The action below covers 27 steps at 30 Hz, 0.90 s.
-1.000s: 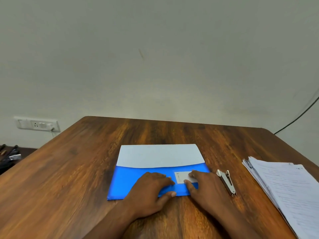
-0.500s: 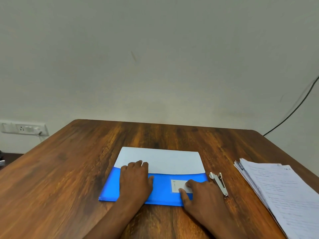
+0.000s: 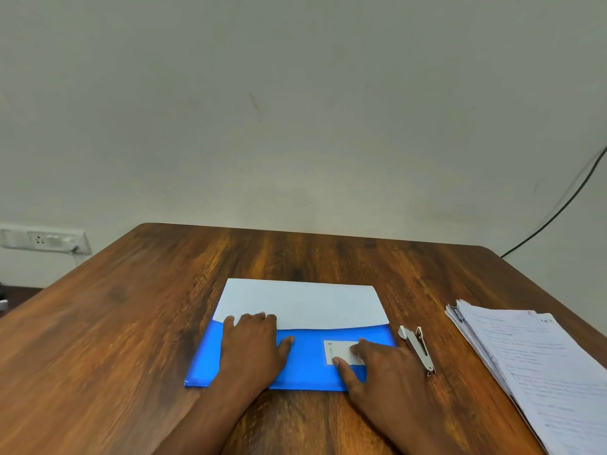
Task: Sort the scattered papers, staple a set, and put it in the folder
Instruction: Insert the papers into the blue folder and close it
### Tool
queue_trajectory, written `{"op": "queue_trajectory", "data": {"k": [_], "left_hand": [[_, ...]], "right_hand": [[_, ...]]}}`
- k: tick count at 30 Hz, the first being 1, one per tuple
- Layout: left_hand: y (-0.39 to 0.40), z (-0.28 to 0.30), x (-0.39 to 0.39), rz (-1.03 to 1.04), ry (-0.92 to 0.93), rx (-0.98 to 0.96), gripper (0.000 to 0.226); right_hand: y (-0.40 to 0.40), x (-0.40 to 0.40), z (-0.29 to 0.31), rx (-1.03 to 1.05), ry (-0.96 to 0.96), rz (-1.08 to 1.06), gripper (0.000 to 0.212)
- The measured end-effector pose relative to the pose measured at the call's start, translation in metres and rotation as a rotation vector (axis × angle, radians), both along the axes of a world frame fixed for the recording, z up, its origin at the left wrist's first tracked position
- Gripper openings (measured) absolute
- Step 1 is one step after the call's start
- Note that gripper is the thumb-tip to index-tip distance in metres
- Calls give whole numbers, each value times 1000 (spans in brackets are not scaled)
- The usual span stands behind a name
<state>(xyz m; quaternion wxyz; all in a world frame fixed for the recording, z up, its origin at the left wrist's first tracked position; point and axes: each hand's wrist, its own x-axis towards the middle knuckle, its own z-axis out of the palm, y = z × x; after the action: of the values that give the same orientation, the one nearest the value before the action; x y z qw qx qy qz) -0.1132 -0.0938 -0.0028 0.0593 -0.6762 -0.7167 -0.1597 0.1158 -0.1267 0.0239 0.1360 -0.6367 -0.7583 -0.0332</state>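
Observation:
A blue folder (image 3: 305, 359) lies flat in the middle of the wooden table (image 3: 131, 323), with white paper (image 3: 300, 303) sticking out of its far edge. My left hand (image 3: 251, 349) rests palm down on the folder's left half, fingertips at the paper's edge. My right hand (image 3: 377, 372) lies flat on the folder's right near corner, fingers on its white label (image 3: 338, 349). A small metal stapler (image 3: 417, 348) lies on the table just right of the folder. Neither hand grips anything.
A thick stack of printed papers (image 3: 538, 369) sits at the table's right edge. A wall socket (image 3: 42, 239) is at the left, a black cable (image 3: 555, 215) runs down the wall at the right.
My left hand slid from the folder's near middle up and left to the paper's edge. My right hand stayed on the label.

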Motion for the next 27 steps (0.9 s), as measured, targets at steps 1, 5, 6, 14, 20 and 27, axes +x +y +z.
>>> {"op": "queue_trajectory", "data": {"k": [1,5,6,14,20,27], "left_hand": [[-1,2,0,9,24,2,57],[-6,8,1,38,42,57,48],[-6,8,0,44,29,70,45],[-1,6,-11,50,-118,137,44],[0,8,-21,127,-134,120,55],[-1,9,-9,179,-75,59,30]], "right_hand": [[2,0,-1,-8,-4,3,73],[14,1,-6,-80,-35,27,88],[17,2,-9,-91,-42,28,88],[37,9,-23,-149,4,81,99],[38,9,-28,-105,-21,62,79],[14,-12,-5,-50,-217,37,86]]}}
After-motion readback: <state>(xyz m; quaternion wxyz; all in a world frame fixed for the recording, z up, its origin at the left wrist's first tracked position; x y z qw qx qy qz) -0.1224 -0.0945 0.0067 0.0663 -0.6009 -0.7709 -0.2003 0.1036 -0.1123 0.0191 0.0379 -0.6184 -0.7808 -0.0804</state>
